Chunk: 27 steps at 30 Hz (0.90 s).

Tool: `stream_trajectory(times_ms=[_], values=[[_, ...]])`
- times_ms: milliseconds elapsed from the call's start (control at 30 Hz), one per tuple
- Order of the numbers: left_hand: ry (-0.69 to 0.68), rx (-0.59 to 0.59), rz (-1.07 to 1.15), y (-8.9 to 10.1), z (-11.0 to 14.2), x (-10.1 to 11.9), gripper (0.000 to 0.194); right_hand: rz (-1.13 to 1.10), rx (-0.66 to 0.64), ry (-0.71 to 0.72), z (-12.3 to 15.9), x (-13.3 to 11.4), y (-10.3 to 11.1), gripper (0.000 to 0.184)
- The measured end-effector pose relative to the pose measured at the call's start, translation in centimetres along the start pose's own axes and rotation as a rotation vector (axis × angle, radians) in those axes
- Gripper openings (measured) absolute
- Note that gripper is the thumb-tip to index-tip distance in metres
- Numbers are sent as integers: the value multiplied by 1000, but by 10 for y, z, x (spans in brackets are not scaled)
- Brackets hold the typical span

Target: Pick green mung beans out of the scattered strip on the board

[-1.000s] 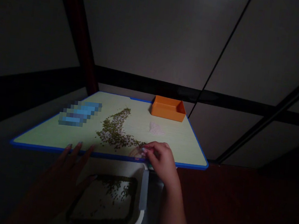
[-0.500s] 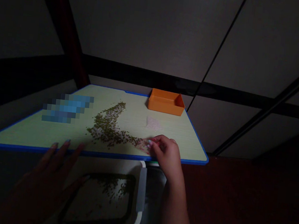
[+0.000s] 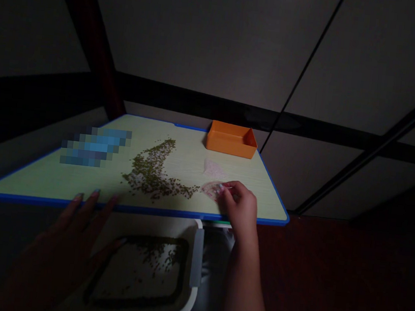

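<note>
My right hand (image 3: 240, 202) is closed in a pinch on a thin, see-through pinkish piece (image 3: 210, 189) with reddish marks; its exact kind I cannot make out. This piece is near the right end of a scattered heap of small green and pale grains (image 3: 154, 172) on the pale, blue-edged board (image 3: 262, 203). Just beyond my right hand lies a pale pinkish patch (image 3: 213, 168), possibly fine grains. My left hand (image 3: 72, 240), dark in shadow, has its fingers spread at the board's near edge and appears to hold nothing.
An orange open box (image 3: 231, 145) stands at the board's far right. A blurred-out blue item (image 3: 97, 146) lies at the left. Below the near edge is a white bin (image 3: 187, 307) with green grains inside. Dark panelled doors (image 3: 204, 41) rise behind.
My right hand has drawn the see-through piece rightward and slightly away from me, off the end of the grain heap. My left hand stays spread at the edge. The view has shifted slightly.
</note>
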<state>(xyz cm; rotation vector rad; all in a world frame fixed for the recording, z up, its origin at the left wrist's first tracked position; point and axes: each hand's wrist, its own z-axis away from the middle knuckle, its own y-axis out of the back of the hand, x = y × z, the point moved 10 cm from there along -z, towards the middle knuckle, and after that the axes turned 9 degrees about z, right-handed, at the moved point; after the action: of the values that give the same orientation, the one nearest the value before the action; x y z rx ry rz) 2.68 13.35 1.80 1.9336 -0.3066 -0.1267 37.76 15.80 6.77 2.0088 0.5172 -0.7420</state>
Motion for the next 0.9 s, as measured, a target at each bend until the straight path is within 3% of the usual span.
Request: stream_trajectory(times_ms=[200,433,633,900], values=[[-95,95,14,-2,4,-1,73,-55,34,-29,2,12,8,17],[-161,132,54,-7,6,-6,77,24,-13,-11,1,5,3,15],[-126,120,17,-12,4,-12,74,183,10,-61,0,2,6,15],[-60,61,69,-12,3,-13,74,160,-15,-91,1,0,-1,14]])
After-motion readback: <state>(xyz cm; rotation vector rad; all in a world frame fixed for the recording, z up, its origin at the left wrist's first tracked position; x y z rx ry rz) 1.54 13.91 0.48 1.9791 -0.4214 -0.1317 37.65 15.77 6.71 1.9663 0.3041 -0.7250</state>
